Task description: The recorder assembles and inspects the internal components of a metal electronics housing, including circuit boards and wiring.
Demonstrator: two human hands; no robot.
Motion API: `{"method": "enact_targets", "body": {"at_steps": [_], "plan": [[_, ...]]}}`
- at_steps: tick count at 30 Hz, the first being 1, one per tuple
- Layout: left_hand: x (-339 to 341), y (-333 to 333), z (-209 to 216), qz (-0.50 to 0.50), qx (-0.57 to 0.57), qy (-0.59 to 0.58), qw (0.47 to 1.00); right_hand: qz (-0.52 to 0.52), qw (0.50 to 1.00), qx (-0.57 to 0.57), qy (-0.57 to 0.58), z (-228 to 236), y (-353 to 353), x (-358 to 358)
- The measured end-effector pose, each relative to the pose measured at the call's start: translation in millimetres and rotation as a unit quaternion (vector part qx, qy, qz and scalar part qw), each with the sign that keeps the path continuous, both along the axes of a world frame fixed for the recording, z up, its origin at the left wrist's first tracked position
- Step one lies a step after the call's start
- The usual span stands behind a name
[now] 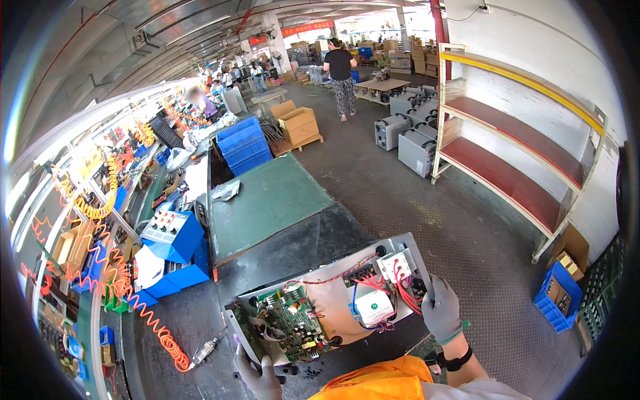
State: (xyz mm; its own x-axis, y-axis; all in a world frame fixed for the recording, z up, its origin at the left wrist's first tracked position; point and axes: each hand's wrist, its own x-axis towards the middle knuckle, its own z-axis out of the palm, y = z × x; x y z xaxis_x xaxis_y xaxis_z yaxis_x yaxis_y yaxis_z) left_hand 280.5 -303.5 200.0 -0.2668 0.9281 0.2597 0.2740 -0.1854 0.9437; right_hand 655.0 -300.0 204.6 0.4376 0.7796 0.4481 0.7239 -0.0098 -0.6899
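A grey metal equipment chassis (340, 291) lies tilted across the near end of the bench, between my two grey-gloved hands. My left hand (259, 377) grips its lower left end, thumb up against the side. My right hand (442, 311) is closed round the panel at its right end. Inside, a green circuit board (293, 327) fills the left part. A white box-shaped component (373, 308) with blue wires sits to the right of it. Red cables (407, 297) run down beside a white block (397, 265) at the upper right. The undersides of both grips are hidden.
An air screwdriver (203, 351) on an orange coiled hose lies left of the chassis. Blue bins (181, 267) stand along the bench, with a green mat (267, 207) beyond. A shelf rack (513, 140) is at right, a blue crate (559, 297) below it. A person (341, 70) stands in the aisle.
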Motion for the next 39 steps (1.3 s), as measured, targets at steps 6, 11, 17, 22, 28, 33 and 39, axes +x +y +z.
{"method": "enact_targets", "body": {"at_steps": [6,11,17,22,28,33,39], "plan": [[1,-3,-3,0.013,0.002,0.019,1.0,-0.001,0.995,-0.093,-0.032,3,-4,-4],[-1,-2,-7,0.019,0.001,0.017,1.0,-0.023,0.996,-0.065,-0.055,-11,-7,-1],[3,-1,-6,0.027,0.005,0.031,0.999,-0.016,0.999,-0.048,-0.022,-8,-8,-3],[6,-5,1,0.037,0.003,0.031,0.999,-0.016,0.999,-0.035,-0.026,-5,-5,-3],[3,-2,-1,0.018,0.002,0.011,1.0,-0.014,0.999,-0.024,-0.028,-7,-3,-3],[-3,-2,-16,0.007,0.008,-0.015,1.0,-0.013,0.999,-0.028,-0.017,-9,-6,-4],[0,-2,-15,0.029,0.009,0.031,0.999,-0.008,0.999,-0.001,-0.033,-14,-6,-3]]}}
